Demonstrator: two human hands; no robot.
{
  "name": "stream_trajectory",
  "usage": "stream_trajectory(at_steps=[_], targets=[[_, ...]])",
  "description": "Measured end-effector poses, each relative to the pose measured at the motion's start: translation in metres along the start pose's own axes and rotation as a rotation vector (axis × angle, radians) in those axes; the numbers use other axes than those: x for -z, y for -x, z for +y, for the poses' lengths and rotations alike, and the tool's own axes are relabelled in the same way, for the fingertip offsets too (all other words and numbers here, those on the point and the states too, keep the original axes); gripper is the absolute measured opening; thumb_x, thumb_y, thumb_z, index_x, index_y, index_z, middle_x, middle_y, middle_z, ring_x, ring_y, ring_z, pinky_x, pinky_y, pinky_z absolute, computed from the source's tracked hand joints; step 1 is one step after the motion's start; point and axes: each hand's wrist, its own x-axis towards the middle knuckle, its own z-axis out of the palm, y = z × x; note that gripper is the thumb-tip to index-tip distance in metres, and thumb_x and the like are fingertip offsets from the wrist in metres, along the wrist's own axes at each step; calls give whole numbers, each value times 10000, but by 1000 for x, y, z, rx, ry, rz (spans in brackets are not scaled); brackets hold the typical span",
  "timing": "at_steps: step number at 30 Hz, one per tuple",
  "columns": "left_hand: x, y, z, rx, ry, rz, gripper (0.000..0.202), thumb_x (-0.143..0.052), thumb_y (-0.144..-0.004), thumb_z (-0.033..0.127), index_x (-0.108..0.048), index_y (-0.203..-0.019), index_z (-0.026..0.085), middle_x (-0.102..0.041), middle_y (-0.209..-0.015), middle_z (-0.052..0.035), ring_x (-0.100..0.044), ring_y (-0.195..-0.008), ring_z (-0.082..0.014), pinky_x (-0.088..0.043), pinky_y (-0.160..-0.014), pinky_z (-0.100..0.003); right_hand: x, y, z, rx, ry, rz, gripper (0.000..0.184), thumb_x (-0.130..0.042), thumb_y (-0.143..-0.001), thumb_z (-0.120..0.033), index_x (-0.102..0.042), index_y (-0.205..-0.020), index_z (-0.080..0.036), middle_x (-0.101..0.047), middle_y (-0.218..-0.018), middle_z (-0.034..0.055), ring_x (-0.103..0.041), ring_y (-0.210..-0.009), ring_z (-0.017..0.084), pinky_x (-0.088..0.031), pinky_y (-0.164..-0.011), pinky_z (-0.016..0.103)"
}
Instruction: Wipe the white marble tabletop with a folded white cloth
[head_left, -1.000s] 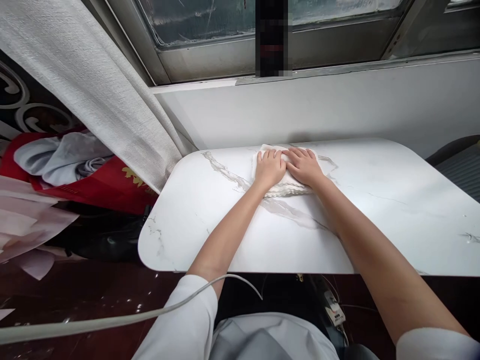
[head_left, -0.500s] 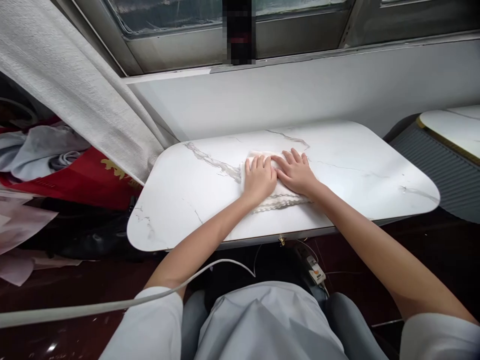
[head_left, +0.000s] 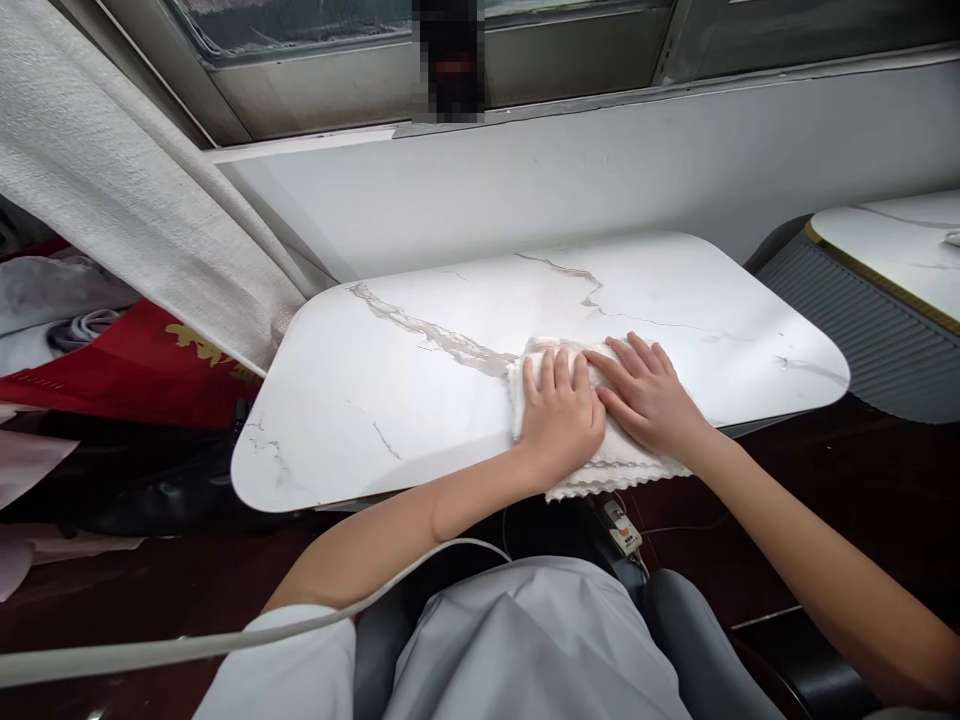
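A folded white cloth (head_left: 611, 462) lies on the white marble table (head_left: 420, 400) at its near edge, its scalloped hem hanging slightly over. My left hand (head_left: 561, 415) presses flat on the cloth's left part with fingers stretched out. My right hand (head_left: 645, 395) lies flat beside it on the cloth's right part, fingers spread and pointing left. The two hands touch at the fingers.
A pale curtain (head_left: 127, 210) hangs at the left, over red and grey fabrics (head_left: 112, 345). A white wall and window sill (head_left: 600, 150) run behind the table. A second marble table (head_left: 900, 255) stands at the right. A power strip (head_left: 621, 522) lies on the dark floor below.
Both hands slid the cloth from the table's far side toward the near edge and a little right. The cloth's hem now overhangs the edge.
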Motion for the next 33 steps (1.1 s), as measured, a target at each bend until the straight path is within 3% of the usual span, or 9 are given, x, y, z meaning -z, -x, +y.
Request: stream_trajectory(at_steps=[8,14,21,33], targets=[[-15,-22,25,-94,32,-6,571,-284,-994,321,-353,-1510,87,-335,-1601,-170,-223,-1515,-318,-95,-1251,-583,12,6,29,-51,-57,35,559,-235,-971,-510,-468,-1447,-331,-485,-1495,74,-300,-1465,329,-251,-1173,587],[-21,-52,26,-103,77,3,531,-291,-993,321,-384,-1494,173,-365,-1594,-114,-247,-1508,-292,-88,-1259,-553,9,-11,46,-87,-36,80,546,-250,-967,-469,-478,-1439,-317,-530,-1444,94,-349,-1423,353,-278,-1136,604],[-19,-85,10,-98,78,0,539,-299,-982,281,-402,-1480,104,-389,-1574,-154,-290,-1484,-295,-116,-1251,-551,2,-47,56,-88,-12,104,524,-249,-970,-441,-517,-1386,-269,-543,-1414,91,-373,-1384,350,-282,-1133,569],[-18,-168,-35,-51,63,69,480,-328,-966,250,-494,-1408,162,-505,-1488,-116,-397,-1407,-241,-172,-1234,-511,-17,-146,81,-49,-12,114,516,-288,-955,-387,-537,-1376,-222,-580,-1361,114,-411,-1315,336,-280,-1115,536]])
